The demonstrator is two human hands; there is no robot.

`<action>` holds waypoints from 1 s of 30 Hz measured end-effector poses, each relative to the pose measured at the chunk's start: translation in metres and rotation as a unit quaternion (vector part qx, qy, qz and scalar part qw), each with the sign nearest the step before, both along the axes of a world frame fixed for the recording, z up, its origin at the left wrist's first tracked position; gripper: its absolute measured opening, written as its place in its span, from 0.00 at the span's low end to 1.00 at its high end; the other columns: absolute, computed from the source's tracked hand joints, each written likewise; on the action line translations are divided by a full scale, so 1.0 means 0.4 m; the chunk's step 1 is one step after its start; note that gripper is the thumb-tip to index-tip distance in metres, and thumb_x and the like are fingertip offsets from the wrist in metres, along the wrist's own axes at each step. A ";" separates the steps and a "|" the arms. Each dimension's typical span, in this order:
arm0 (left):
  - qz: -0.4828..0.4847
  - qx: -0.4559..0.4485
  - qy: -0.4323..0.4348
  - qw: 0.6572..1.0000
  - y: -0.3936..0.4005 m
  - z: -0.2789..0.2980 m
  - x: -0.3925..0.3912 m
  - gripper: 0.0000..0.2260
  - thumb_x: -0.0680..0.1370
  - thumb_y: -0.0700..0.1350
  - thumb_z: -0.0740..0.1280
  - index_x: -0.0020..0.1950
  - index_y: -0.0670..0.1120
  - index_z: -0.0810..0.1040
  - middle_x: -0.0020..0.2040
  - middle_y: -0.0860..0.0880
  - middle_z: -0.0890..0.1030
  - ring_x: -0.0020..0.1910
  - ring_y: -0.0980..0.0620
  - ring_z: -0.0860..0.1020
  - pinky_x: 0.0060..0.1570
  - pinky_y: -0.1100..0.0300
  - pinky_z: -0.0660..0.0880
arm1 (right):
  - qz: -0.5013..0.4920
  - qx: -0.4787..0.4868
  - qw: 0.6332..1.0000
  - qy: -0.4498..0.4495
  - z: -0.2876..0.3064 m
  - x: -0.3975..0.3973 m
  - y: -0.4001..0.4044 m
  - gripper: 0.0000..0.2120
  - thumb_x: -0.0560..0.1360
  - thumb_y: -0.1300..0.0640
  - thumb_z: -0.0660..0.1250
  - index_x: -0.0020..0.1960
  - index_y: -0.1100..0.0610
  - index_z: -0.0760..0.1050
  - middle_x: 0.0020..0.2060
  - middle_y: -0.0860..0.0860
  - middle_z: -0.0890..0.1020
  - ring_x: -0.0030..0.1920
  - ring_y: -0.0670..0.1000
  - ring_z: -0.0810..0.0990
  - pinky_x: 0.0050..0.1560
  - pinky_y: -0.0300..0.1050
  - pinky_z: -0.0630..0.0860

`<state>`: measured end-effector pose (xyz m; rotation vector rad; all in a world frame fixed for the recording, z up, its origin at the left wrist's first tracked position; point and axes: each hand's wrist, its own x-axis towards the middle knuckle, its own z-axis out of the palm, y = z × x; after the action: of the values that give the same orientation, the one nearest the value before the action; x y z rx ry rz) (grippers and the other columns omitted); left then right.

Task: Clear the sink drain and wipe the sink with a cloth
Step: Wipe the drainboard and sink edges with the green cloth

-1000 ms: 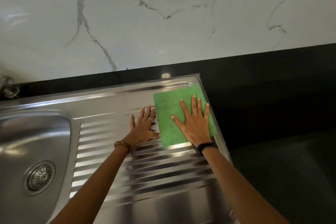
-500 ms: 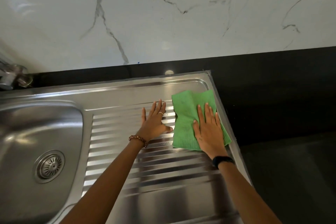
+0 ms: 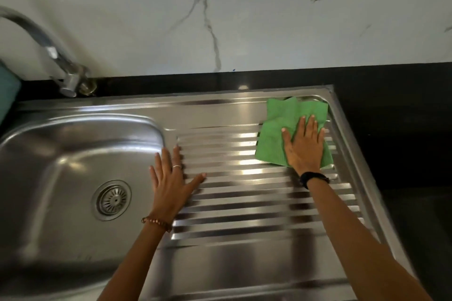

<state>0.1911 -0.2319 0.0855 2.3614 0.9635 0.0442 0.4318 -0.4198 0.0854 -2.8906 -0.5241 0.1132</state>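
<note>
Two flat hands: right hand (image 3: 303,146) presses green cloth (image 3: 281,134), left hand (image 3: 170,178) rests on sink (image 3: 232,203).

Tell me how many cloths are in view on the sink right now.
1. The green cloth lies at the far right corner of the drainboard, pressed flat under the right hand. No other cloth shows, though the frame cuts off the sink's edges.

My left hand (image 3: 170,179) lies flat, palm down, fingers straight and slightly spread, thumb out to the right; a ring sits on one finger and a bead bracelet on the wrist. My right hand (image 3: 303,146) presses flat too, fingers straight, with a black band on its wrist. Both forearms reach forward.
</note>
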 end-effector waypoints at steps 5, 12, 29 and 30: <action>0.050 -0.167 -0.070 0.982 0.022 -0.013 -0.083 0.46 0.68 0.59 0.71 0.75 0.44 0.50 0.76 0.40 0.57 0.74 0.43 0.57 0.73 0.46 0.57 | 0.096 0.017 0.995 0.001 -0.005 -0.209 0.213 0.32 0.79 0.41 0.46 0.75 0.61 0.51 0.76 0.60 0.53 0.76 0.57 0.50 0.75 0.53 0.42; 0.036 -0.205 -0.088 0.974 0.001 -0.017 -0.138 0.39 0.70 0.59 0.69 0.75 0.49 0.53 0.74 0.46 0.63 0.71 0.48 0.65 0.68 0.47 0.66 | 0.192 0.009 0.981 -0.015 -0.015 -0.342 0.395 0.27 0.81 0.47 0.44 0.75 0.62 0.50 0.76 0.60 0.54 0.76 0.56 0.52 0.75 0.51 0.42; 0.021 0.084 0.040 0.995 -0.186 0.019 -0.078 0.32 0.78 0.60 0.54 0.76 0.44 0.49 0.77 0.42 0.43 0.76 0.44 0.39 0.72 0.53 0.35 | 0.334 0.093 0.938 0.009 -0.006 -0.319 0.254 0.21 0.81 0.54 0.49 0.74 0.55 0.58 0.73 0.53 0.65 0.73 0.51 0.62 0.76 0.53 0.49; -0.005 0.082 0.045 0.996 -0.213 0.022 -0.050 0.34 0.77 0.61 0.54 0.76 0.44 0.48 0.77 0.42 0.42 0.75 0.44 0.38 0.71 0.54 0.34 | 0.315 0.094 0.944 0.008 -0.004 -0.288 0.210 0.21 0.81 0.55 0.50 0.74 0.55 0.59 0.72 0.53 0.66 0.73 0.51 0.63 0.76 0.53 0.50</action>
<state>0.1711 -0.3172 0.0945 2.5372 1.0254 0.0144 0.3165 -0.3358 0.0836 -2.4306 -1.3548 0.1668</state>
